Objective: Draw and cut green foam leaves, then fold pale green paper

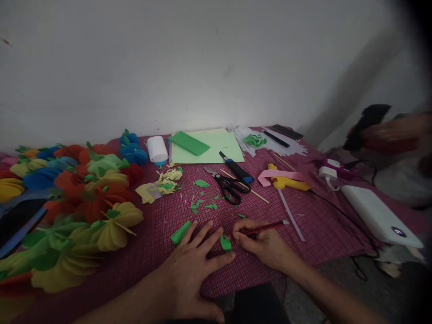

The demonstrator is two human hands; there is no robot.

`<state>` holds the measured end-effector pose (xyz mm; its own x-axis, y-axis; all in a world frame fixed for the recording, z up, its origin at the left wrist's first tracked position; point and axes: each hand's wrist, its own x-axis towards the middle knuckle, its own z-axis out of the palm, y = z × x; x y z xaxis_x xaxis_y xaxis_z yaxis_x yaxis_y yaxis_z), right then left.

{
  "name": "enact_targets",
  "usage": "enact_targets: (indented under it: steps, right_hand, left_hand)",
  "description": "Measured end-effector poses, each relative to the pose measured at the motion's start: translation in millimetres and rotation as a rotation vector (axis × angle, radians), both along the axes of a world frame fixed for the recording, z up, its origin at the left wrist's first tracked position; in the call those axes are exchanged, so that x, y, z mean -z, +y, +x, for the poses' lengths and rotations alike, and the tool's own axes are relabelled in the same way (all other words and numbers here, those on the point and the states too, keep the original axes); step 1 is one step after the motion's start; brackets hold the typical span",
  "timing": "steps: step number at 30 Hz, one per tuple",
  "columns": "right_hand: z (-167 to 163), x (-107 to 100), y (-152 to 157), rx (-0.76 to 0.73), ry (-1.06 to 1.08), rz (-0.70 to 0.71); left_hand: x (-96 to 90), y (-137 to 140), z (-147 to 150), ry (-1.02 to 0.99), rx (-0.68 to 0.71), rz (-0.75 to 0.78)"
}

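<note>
My left hand (199, 256) lies spread on the checked tablecloth, its fingers apart. A folded green paper strip (181, 232) sits at the tip of its index finger. Between my two hands is a small green paper piece (226, 243), close to the left fingertips. My right hand (258, 240) grips a dark red pencil (265, 228), its tip end toward that piece. Beyond the hands lie black-handled scissors (231, 186), partly opened, with green paper scraps (202, 202) and a cut green leaf shape (201, 183) beside them.
Colourful paper pumpkins (91, 193) crowd the left side. Behind are green sheets (209, 148), a white roll (157, 149) and a cutter knife (236, 167). A yellow glue gun (286, 182) with a cable and a white power bank (381, 216) lie right. Another person's hand (398, 130) shows at far right.
</note>
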<state>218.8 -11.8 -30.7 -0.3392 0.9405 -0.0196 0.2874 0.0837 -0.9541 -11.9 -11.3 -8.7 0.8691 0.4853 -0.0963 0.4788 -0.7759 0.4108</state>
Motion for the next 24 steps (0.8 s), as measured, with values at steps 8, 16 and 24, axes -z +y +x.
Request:
enact_targets:
  steps: [8, 16, 24]
  right_hand:
    - [0.0, 0.3, 0.0, 0.006, -0.006, -0.013]
    - [-0.2, -3.7, 0.8, 0.004, -0.001, -0.036]
    - [2.9, -1.9, -0.6, -0.024, 0.046, -0.054]
  left_hand:
    - [-7.9, -1.0, 1.0, 0.012, -0.002, -0.061]
    - [-9.6, 0.4, -1.3, 0.04, 0.019, -0.091]
    - [-13.3, 1.3, -2.4, 0.042, 0.045, -0.107]
